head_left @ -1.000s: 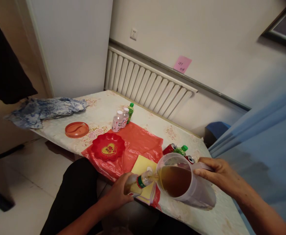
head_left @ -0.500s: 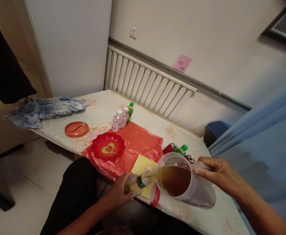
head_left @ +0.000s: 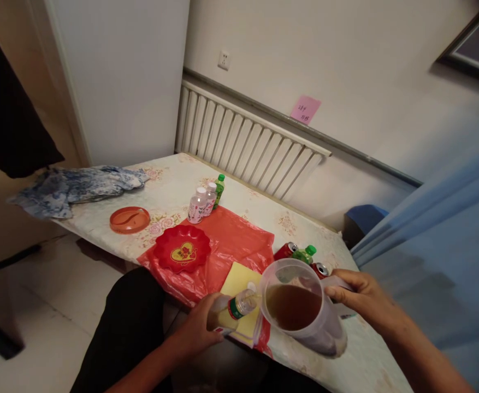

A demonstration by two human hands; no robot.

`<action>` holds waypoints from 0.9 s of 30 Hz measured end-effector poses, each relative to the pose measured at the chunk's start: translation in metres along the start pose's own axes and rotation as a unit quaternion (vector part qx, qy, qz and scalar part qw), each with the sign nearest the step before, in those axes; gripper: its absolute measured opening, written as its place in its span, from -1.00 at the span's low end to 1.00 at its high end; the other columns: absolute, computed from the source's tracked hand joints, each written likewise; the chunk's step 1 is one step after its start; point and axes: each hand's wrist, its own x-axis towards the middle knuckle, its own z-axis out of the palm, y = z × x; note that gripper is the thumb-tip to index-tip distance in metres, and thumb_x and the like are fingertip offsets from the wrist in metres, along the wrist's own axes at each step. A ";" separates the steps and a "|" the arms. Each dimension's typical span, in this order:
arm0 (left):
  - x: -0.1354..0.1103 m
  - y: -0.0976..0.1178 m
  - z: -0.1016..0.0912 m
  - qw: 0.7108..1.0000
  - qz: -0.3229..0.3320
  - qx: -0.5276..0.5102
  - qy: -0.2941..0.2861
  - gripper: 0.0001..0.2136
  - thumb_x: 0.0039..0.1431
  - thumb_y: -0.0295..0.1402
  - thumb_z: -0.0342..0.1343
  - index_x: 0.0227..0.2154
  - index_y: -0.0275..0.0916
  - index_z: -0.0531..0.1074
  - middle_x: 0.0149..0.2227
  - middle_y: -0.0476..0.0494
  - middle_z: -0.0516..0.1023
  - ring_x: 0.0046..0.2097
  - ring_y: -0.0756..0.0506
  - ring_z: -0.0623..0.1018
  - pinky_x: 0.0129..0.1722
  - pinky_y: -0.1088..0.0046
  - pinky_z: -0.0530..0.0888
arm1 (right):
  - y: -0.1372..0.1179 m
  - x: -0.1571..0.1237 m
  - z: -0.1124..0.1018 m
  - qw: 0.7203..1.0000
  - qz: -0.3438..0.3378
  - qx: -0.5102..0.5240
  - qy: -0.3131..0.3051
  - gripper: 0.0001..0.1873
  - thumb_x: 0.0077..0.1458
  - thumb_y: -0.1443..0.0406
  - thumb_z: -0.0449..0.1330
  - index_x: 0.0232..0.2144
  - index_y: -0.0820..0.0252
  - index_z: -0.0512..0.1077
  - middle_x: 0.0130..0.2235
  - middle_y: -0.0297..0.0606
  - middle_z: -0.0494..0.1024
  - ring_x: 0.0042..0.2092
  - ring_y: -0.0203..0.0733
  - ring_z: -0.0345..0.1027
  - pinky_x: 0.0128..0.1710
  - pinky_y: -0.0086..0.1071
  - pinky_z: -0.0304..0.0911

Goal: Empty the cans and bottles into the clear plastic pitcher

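Note:
My left hand is wrapped round a clear plastic bottle with a green band at its neck. The bottle is uncapped, tilted to the right and partly filled with pale yellowish liquid. My right hand grips the handle of a translucent plastic pitcher holding brown liquid. Its rim is tilted toward me and sits beside the bottle's mouth, just apart from it. Beneath them lies a yellow notebook or pad, partly hidden, with a small white round thing on it.
A red scalloped plate rests on a red plastic bag. Two pinkish bottles and a green-capped bottle stand behind. Cans and another green-capped bottle are behind the pitcher. An orange round tray and crumpled cloth lie left.
The pitcher has swung more upright, its base moving left and down. The stream between pitcher and bottle has thinned to almost nothing. Both hands keep their hold.

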 end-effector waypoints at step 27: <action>0.002 -0.043 -0.026 0.996 -0.002 -0.069 0.061 -0.38 -0.16 -0.17 0.24 0.04 -0.16 0.33 0.04 -0.15 0.53 0.07 -0.30 0.50 0.05 0.28 0.44 | 0.026 0.189 0.112 0.839 -0.040 0.469 0.275 -0.73 -0.11 0.15 0.19 -0.65 0.13 0.22 -0.67 -0.54 0.21 -0.63 -0.41 -0.03 -0.60 -0.45 -0.03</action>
